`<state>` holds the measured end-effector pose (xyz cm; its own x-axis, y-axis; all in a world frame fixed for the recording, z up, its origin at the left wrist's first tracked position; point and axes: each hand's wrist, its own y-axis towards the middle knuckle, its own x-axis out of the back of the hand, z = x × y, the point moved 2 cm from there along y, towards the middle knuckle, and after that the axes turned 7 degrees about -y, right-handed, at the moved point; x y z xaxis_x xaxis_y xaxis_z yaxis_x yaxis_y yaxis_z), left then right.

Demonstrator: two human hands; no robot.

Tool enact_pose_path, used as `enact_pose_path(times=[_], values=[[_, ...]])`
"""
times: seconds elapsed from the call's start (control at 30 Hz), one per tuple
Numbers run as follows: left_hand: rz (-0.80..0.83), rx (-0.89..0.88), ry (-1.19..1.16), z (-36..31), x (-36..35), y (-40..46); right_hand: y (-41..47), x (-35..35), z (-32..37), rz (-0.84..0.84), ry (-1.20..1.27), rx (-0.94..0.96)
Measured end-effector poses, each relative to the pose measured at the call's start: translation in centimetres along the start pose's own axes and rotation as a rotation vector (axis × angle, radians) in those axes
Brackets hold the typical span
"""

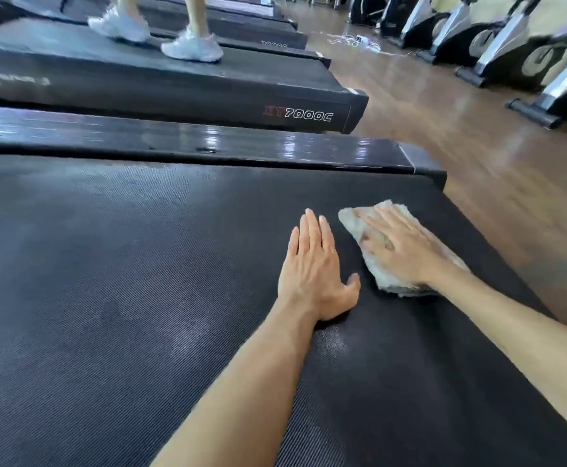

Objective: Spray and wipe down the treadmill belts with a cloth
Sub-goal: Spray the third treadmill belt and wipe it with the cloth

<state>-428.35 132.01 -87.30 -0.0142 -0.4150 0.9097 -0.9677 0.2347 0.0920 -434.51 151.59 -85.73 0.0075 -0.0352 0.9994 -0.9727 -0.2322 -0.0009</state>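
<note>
Right hand (407,251) is flat on the cloth (390,274), fingers straight, pressing it into the belt (123,281) near the belt's far right corner. Left hand (314,267) lies flat beside it, palm down, holding nothing. Someone's sneakers (191,47) on the next treadmill (174,92).

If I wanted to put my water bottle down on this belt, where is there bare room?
The belt lies bare across its whole stretch to the left of the left hand, up to the glossy side rail. It is crowded near the belt's end, where the left hand rests flat and the right hand presses the cloth.
</note>
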Motion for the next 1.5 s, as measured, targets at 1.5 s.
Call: enact_pose_path(times=[1.5], values=[[-0.159,0.333,0.089,25.2,17.2,-34.5,-0.2,0.8,29.0,0.057,0.087,-0.098]])
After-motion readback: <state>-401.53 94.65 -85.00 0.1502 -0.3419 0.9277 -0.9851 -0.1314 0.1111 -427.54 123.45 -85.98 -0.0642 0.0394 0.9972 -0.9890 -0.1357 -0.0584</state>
